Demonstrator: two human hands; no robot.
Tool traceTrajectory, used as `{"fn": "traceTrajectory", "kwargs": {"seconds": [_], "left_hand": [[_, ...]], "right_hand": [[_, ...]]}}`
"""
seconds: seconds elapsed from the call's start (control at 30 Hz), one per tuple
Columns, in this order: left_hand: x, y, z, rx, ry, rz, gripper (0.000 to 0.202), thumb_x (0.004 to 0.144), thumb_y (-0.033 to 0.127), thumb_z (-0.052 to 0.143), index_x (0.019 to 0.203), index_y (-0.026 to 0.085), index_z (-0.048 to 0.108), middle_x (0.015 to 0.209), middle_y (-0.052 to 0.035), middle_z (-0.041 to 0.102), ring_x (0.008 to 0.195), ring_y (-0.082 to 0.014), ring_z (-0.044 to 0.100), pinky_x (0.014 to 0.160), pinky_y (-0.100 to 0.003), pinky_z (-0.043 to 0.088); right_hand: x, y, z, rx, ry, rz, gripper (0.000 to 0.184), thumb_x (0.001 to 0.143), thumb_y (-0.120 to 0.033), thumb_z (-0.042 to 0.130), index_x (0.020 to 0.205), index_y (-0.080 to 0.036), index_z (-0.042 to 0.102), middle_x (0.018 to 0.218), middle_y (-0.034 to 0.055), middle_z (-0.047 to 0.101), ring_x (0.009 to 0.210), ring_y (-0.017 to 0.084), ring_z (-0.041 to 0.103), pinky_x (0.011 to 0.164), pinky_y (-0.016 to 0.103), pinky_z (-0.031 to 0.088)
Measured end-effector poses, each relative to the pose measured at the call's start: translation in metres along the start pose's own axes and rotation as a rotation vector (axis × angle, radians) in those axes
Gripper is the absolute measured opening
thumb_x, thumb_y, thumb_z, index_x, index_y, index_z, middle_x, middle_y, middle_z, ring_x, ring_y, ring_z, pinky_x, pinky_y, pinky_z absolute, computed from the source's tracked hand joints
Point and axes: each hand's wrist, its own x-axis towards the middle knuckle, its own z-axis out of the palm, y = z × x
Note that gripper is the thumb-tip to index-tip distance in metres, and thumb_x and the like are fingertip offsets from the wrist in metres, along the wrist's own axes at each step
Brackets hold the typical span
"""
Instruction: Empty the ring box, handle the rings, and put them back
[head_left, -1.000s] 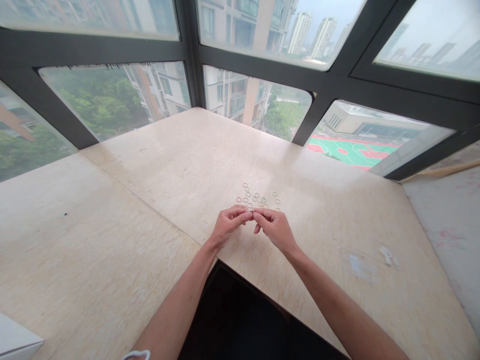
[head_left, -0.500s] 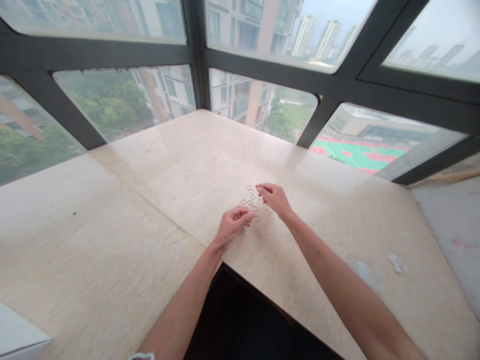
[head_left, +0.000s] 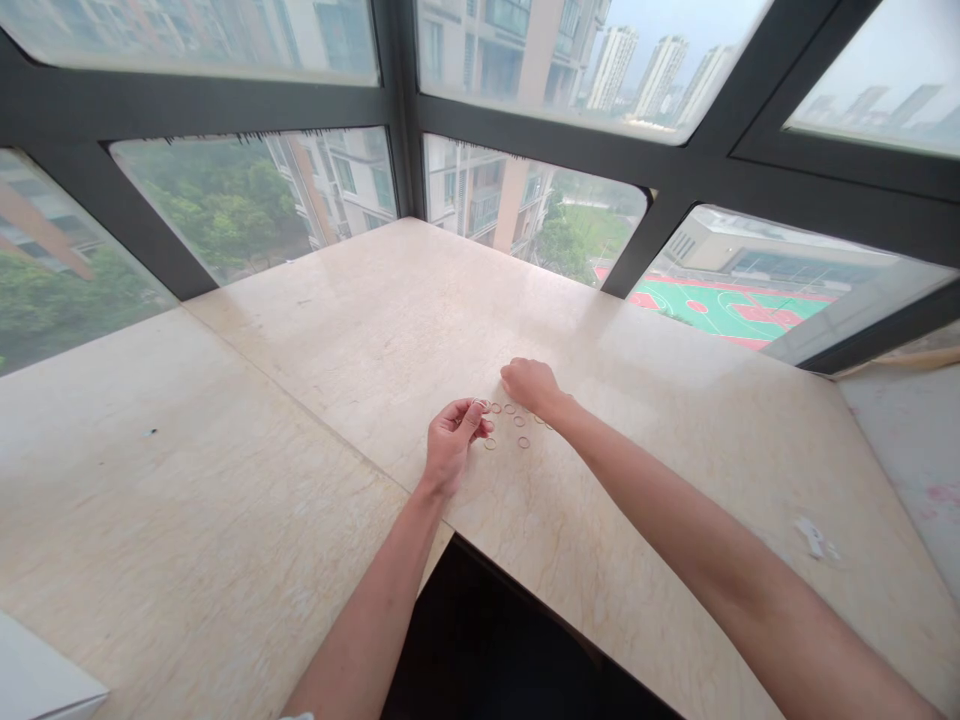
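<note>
Several thin metal rings (head_left: 519, 421) lie loosely on the beige stone-look counter (head_left: 360, 330), some silvery or pinkish, a few golden. My left hand (head_left: 451, 440) is at the left edge of this group, its thumb and fingers pinched on a thin ring (head_left: 480, 404); how many rings are in it is unclear. A golden ring (head_left: 490, 443) lies just beside its fingertips. At the far side of the group, my right hand (head_left: 531, 384) rests low over the counter with fingers curled under. Its fingertips are hidden, and so is whatever they hold.
A small clear plastic packet with a white label (head_left: 811, 537) lies at the right. The corner of a white box (head_left: 41, 665) shows at lower left. In front, a dark recess (head_left: 487, 640) cuts into the counter's edge. Dark-framed windows (head_left: 409, 150) border the back.
My right hand has turned knuckles-up and curled its fingers over the rings' far side. My left hand has shifted slightly left and away from me. Some rings lie in different spots.
</note>
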Motion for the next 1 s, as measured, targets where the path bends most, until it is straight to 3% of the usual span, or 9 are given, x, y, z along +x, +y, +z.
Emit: {"fn": "traceTrajectory", "kwargs": {"seconds": [0.3,0.47,0.53,0.7,0.8,1.0], "left_hand": [[0.000,0.003,0.000,0.056,0.015,-0.011,0.039,0.076,0.044,0.074,0.092,0.011,0.061,0.085,-0.0088,0.069,0.066,-0.0134,0.065,0.063,-0.024,0.050],[-0.002,0.000,0.001,0.070,-0.018,-0.039,0.040,0.075,0.045,0.074,0.091,0.010,0.061,0.085,-0.0095,0.069,0.065,-0.0132,0.065,0.062,-0.025,0.052],[-0.002,-0.001,0.001,0.085,-0.020,-0.046,0.039,0.075,0.044,0.073,0.091,0.010,0.062,0.085,-0.0095,0.069,0.065,-0.0124,0.064,0.062,-0.025,0.052],[-0.005,-0.002,0.003,0.118,-0.019,-0.069,0.038,0.076,0.044,0.073,0.093,0.010,0.064,0.087,-0.0096,0.069,0.063,-0.0112,0.063,0.060,-0.023,0.051],[-0.010,-0.003,0.006,0.151,-0.021,-0.094,0.040,0.075,0.044,0.073,0.094,0.010,0.065,0.088,-0.0106,0.069,0.063,-0.0119,0.063,0.060,-0.024,0.052],[-0.027,-0.003,0.026,0.142,-0.080,-0.164,0.039,0.074,0.043,0.075,0.091,0.010,0.064,0.087,-0.0089,0.068,0.064,-0.0131,0.064,0.061,-0.025,0.053]], "right_hand": [[0.007,-0.005,-0.009,-0.009,-0.039,-0.059,0.021,0.082,-0.007,0.051,0.088,-0.008,0.070,0.098,0.0215,0.067,0.093,0.032,0.065,0.075,0.037,0.046],[-0.002,0.002,-0.006,0.172,0.026,-0.014,0.019,0.085,-0.017,0.051,0.089,-0.013,0.069,0.093,0.0114,0.069,0.088,0.021,0.064,0.072,0.027,0.046],[-0.012,0.004,-0.003,0.423,0.055,0.008,0.020,0.087,-0.021,0.048,0.090,-0.014,0.067,0.086,0.0070,0.068,0.078,0.014,0.063,0.067,0.022,0.045],[-0.054,0.004,-0.004,1.414,0.044,0.093,0.023,0.074,-0.034,0.066,0.080,-0.013,0.063,0.066,0.0011,0.059,0.050,0.008,0.047,0.046,0.021,0.031],[-0.084,0.002,-0.007,1.635,0.000,0.059,0.026,0.071,-0.037,0.072,0.076,-0.013,0.062,0.062,0.0000,0.056,0.050,0.007,0.043,0.046,0.021,0.027],[-0.135,0.002,-0.008,1.817,-0.097,0.045,0.027,0.072,-0.036,0.074,0.075,-0.013,0.060,0.062,-0.0008,0.053,0.050,0.006,0.040,0.048,0.022,0.022]]}}
